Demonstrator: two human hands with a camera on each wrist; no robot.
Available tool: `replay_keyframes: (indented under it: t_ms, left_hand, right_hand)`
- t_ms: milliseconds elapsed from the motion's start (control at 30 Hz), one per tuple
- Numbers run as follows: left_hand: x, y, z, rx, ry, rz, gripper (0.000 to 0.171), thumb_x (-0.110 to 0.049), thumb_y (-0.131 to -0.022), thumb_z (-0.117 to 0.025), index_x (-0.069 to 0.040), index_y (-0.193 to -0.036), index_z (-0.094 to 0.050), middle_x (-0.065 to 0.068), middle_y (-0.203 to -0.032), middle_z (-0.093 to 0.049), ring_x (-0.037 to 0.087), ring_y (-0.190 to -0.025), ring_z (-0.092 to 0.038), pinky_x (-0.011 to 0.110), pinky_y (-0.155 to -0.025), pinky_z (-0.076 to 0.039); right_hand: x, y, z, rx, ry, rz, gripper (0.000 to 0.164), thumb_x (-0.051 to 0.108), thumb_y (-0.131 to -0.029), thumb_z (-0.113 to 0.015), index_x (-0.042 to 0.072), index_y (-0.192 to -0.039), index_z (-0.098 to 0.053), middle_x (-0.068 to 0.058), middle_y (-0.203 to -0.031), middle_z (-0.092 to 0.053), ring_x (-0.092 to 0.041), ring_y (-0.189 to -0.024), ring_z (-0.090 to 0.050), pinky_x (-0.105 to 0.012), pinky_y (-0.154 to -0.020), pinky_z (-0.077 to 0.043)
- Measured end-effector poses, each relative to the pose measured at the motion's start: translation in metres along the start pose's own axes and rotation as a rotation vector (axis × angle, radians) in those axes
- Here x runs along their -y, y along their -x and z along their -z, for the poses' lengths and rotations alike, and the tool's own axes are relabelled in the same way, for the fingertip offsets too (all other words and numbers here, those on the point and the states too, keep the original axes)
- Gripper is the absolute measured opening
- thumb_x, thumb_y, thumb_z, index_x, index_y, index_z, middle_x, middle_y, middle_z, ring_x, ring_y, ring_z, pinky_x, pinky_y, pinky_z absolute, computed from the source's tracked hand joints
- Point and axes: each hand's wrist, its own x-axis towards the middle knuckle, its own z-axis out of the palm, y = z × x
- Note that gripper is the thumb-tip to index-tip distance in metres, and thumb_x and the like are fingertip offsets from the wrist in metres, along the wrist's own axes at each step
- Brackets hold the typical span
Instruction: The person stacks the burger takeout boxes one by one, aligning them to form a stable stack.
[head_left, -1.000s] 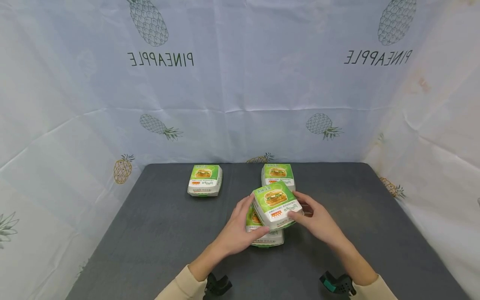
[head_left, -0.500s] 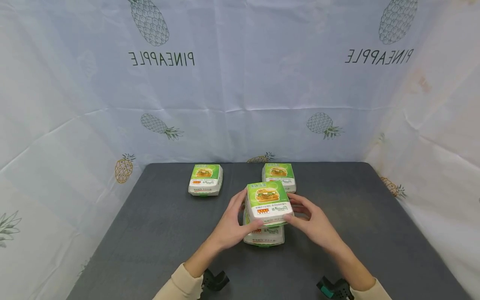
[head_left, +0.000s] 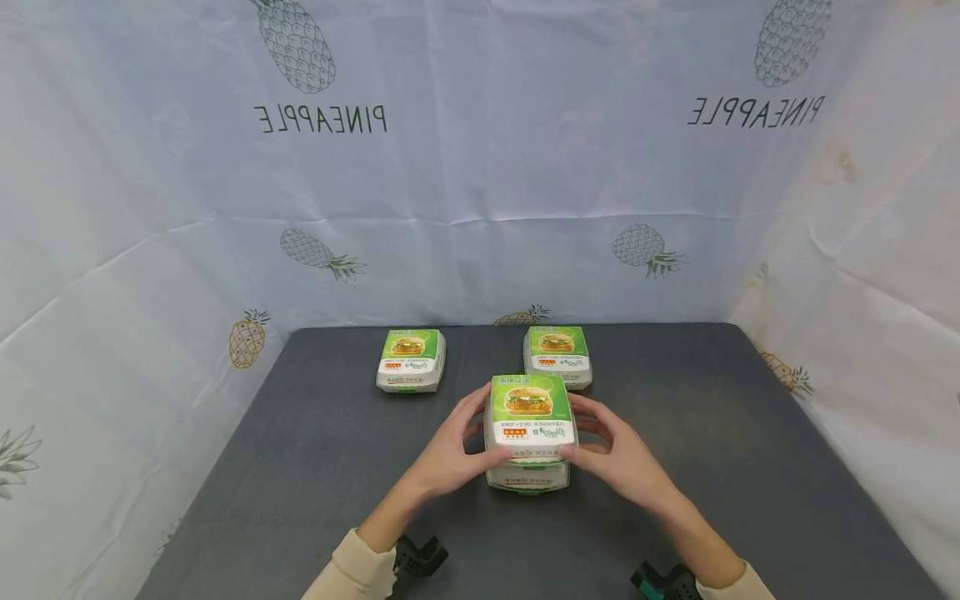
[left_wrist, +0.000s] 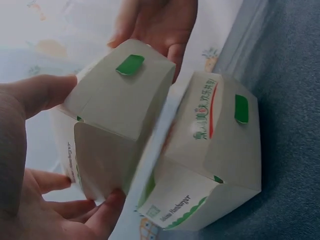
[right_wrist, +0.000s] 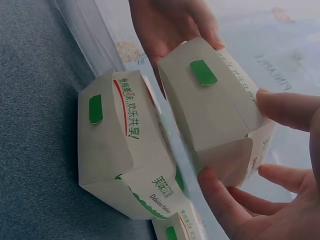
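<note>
Both hands hold a green-and-white hamburger box (head_left: 529, 412) at the table's middle, in the head view. My left hand (head_left: 453, 450) grips its left side, thumb at the near edge, and my right hand (head_left: 618, 450) grips the right side likewise. Directly beneath is a second hamburger box (head_left: 528, 477), mostly covered from above. In the left wrist view a narrow gap separates the held box (left_wrist: 120, 95) from the lower box (left_wrist: 215, 145). The right wrist view also has the lower box (right_wrist: 125, 145) standing on the table, apart from the held one.
Two more hamburger boxes sit toward the back of the dark table (head_left: 315, 467): a back-left box (head_left: 410, 361) and a back-right box (head_left: 557, 346), just behind the held one. A pale cloth (head_left: 480, 167) with pineapple prints hangs behind and at both sides.
The held box has moved left and down over the lower box. It was turned askew and now lies square with it. Both hands moved along with it; the back boxes stayed put.
</note>
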Motion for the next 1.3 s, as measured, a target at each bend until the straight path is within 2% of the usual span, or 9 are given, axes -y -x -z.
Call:
replay_keyframes:
  t_ms: [333, 600, 833, 1000, 1067, 1300]
  left_hand:
    - [0.004, 0.002, -0.003, 0.008, 0.016, -0.008, 0.091, -0.027, -0.091, -0.078, -0.019, -0.163, -0.023, 0.003, -0.162, -0.027, 0.022, -0.143, -0.036, 0.043, -0.111, -0.042]
    - [0.008, 0.002, -0.003, 0.016, 0.035, -0.001, 0.094, -0.027, -0.092, -0.076, -0.016, -0.164, -0.017, 0.008, -0.164, -0.024, 0.027, -0.146, -0.033, 0.044, -0.111, -0.042]
    - [0.007, 0.003, -0.005, 0.022, 0.043, 0.028, 0.098, -0.032, -0.091, -0.077, -0.017, -0.164, -0.014, 0.004, -0.165, -0.021, 0.021, -0.147, -0.03, 0.044, -0.114, -0.039]
    - [0.007, 0.003, -0.005, 0.02, 0.039, 0.034, 0.099, -0.033, -0.09, -0.077, -0.017, -0.165, -0.014, 0.004, -0.165, -0.021, 0.021, -0.147, -0.03, 0.049, -0.114, -0.037]
    - [0.008, 0.003, -0.005, 0.02, 0.04, 0.038, 0.098, -0.033, -0.09, -0.077, -0.018, -0.165, -0.015, 0.004, -0.164, -0.021, 0.021, -0.146, -0.03, 0.049, -0.114, -0.037]
    - [0.009, 0.003, -0.006, 0.023, 0.031, 0.036, 0.098, -0.035, -0.09, -0.077, -0.021, -0.165, -0.014, 0.004, -0.164, -0.02, 0.021, -0.146, -0.031, 0.051, -0.114, -0.036]
  right_hand:
    - [-0.005, 0.003, -0.003, -0.008, 0.014, -0.047, 0.073, 0.017, -0.092, -0.079, 0.009, -0.154, -0.04, -0.016, -0.155, -0.039, -0.04, -0.133, -0.046, -0.031, -0.095, -0.054]
    - [-0.004, 0.003, -0.001, 0.004, 0.04, -0.037, 0.075, 0.018, -0.092, -0.079, 0.009, -0.155, -0.038, -0.018, -0.153, -0.041, -0.041, -0.132, -0.047, -0.032, -0.095, -0.054]
    - [-0.001, 0.003, 0.009, 0.038, 0.078, 0.006, 0.071, 0.015, -0.096, -0.072, 0.003, -0.156, -0.035, -0.023, -0.151, -0.042, -0.047, -0.13, -0.048, -0.032, -0.095, -0.054]
    - [0.003, -0.003, 0.021, 0.012, 0.158, 0.005, 0.065, 0.018, -0.1, -0.068, 0.004, -0.155, -0.038, -0.024, -0.149, -0.045, -0.046, -0.129, -0.051, -0.031, -0.092, -0.054]
    - [0.004, -0.007, 0.026, -0.004, 0.19, 0.009, 0.063, 0.019, -0.1, -0.068, 0.005, -0.154, -0.04, -0.023, -0.148, -0.046, -0.044, -0.13, -0.051, -0.034, -0.093, -0.054]
    - [0.007, -0.027, 0.038, -0.092, 0.3, 0.031, 0.061, 0.025, -0.101, -0.067, 0.005, -0.153, -0.043, -0.022, -0.146, -0.05, -0.04, -0.128, -0.054, -0.056, -0.1, -0.048]
